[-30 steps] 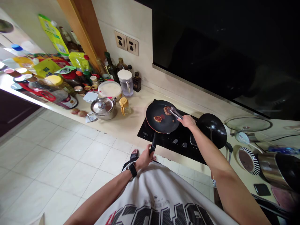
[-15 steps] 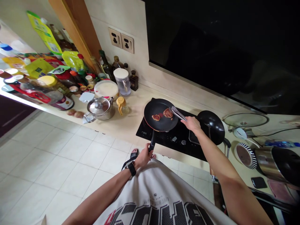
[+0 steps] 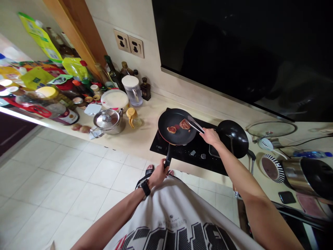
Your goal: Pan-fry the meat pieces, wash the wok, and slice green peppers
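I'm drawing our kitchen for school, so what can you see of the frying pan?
The frying pan is round and shallow, with a smooth black inside and a thin reddish edge. It rests on a black glass hob. Its long black grip points toward the person, and the left hand holds it. Two browned pieces of meat lie inside with a little red liquid near them. Metal tongs reach over the pan.

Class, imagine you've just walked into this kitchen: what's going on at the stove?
A person's left hand grips the handle of a black frying pan on a black hob. Their right hand holds metal tongs reaching toward two browned pieces of meat in the pan. A black wok sits beside it.
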Tool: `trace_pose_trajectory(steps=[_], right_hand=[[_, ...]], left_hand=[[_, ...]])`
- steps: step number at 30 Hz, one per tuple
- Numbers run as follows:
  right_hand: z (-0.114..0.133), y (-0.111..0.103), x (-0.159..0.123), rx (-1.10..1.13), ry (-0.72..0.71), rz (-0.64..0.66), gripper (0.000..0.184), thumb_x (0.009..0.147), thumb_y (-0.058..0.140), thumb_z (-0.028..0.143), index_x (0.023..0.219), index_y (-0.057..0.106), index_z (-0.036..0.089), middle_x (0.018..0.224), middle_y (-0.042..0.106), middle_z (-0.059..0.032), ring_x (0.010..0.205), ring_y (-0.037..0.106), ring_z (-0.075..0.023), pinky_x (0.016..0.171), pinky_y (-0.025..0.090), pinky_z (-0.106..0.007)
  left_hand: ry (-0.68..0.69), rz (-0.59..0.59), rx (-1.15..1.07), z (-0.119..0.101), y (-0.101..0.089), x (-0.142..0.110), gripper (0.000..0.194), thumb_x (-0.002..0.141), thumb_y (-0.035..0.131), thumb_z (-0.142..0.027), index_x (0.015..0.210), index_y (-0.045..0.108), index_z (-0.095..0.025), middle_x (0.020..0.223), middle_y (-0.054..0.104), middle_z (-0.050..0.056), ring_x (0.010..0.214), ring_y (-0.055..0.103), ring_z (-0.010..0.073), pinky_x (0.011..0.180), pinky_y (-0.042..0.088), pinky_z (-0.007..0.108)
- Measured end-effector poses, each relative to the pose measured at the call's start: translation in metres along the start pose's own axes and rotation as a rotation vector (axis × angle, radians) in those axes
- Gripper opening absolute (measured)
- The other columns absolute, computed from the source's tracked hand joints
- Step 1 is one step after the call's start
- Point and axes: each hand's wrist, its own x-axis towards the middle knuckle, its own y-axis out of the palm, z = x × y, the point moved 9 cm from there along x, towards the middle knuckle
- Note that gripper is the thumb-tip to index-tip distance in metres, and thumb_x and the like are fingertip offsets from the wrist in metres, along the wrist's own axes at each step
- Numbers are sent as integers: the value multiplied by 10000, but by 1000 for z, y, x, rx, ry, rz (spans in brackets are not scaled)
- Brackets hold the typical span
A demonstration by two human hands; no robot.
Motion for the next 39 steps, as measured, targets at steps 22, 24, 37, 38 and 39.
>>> trace_pose_trajectory(steps=[22, 24, 37, 38, 39], right_hand=[[4, 8, 6, 45, -1, 17, 343, 1010, 496, 414, 1205, 707, 228, 1086, 740, -129, 1031, 700, -277, 854, 512, -335], [2, 8, 6, 61, 1, 7, 338, 1004, 500, 414, 1197, 713, 236, 1072, 743, -123, 1021, 700, -277, 832, 513, -331], [-11, 2, 6, 140, 8, -3, 325, 975, 552, 433, 1181, 739, 267, 993, 759, -96, 1040, 681, -273, 833, 496, -308], [-11, 3, 5, 142, 5, 4, 322, 974, 551, 433, 1174, 741, 266, 993, 758, -97, 1039, 682, -274, 830, 496, -308], [-10, 4, 5, 142, 0, 12, 321, 975, 549, 432, 1174, 740, 268, 996, 757, -97, 1038, 683, -274, 829, 497, -310]], left_hand=[[0, 26, -14, 11, 4, 4, 436, 966, 454, -410, 1320, 368, -169, 706, 617, -33, 549, 616, 147, 536, 495, 274], [-1, 24, -18, 12, 3, 4, 447, 966, 461, -411, 1327, 365, -166, 697, 619, -35, 539, 614, 147, 528, 498, 273], [-20, 35, -33, 14, 5, 5, 448, 971, 459, -408, 1336, 356, -169, 690, 617, -30, 553, 631, 158, 521, 519, 275], [-17, 35, -32, 14, 5, 5, 447, 970, 461, -408, 1333, 359, -169, 689, 617, -30, 549, 628, 156, 520, 518, 274], [-14, 35, -33, 14, 5, 5, 446, 968, 463, -409, 1329, 362, -168, 689, 617, -31, 546, 626, 154, 518, 517, 273]])
